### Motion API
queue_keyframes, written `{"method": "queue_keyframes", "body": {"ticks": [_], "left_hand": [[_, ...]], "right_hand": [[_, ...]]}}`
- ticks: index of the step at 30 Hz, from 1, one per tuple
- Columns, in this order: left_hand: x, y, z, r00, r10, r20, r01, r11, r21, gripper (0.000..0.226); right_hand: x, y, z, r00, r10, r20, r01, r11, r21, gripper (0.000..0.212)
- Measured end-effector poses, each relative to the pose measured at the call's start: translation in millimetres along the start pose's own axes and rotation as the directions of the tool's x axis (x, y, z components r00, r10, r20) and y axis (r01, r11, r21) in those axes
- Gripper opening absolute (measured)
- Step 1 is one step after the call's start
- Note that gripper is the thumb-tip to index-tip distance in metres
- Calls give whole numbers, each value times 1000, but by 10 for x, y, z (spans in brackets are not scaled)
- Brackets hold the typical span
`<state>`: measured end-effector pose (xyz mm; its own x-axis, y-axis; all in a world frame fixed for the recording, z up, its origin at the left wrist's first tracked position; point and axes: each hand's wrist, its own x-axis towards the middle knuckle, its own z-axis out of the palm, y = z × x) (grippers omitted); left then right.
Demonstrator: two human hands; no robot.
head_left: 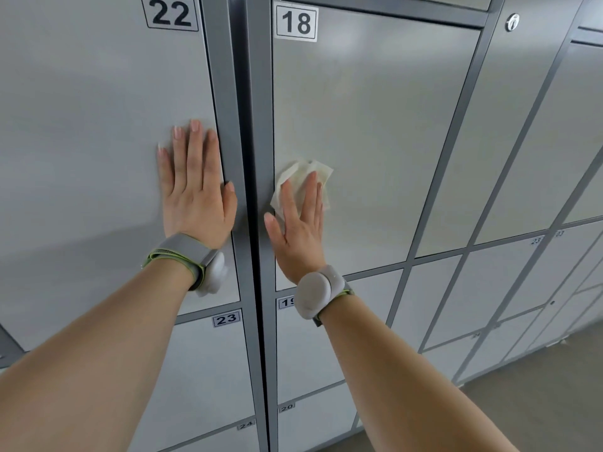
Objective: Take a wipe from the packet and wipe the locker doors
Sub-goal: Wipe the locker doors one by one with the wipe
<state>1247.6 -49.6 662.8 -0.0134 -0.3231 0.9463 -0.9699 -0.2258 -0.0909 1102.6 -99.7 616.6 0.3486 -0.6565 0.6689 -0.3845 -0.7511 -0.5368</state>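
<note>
Fingers of right hand pin wipe, slanting up-right, on door.

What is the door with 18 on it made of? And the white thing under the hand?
Door 18 looks like painted sheet metal, pale grey and satin: it is flat and shows soft, blurry reflections. The wipe under the right hand looks like thin non-woven cloth or paper, off-white; it creases and crumples.

view: head, single wide-angle | position: at the person's head, above both forearms | facing: forward and slightly down onto the locker doors | range: close, left hand and right hand both lie on them | lower right: floor strip
</note>
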Motion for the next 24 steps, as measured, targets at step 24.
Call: {"method": "queue_keyframes", "body": {"ticks": [24], "left_hand": [[-89, 165, 14, 995, -103, 14, 103, 995, 4, 65]], "right_hand": [[-270, 137, 57, 983, 146, 108, -143, 989, -40, 68]]}}
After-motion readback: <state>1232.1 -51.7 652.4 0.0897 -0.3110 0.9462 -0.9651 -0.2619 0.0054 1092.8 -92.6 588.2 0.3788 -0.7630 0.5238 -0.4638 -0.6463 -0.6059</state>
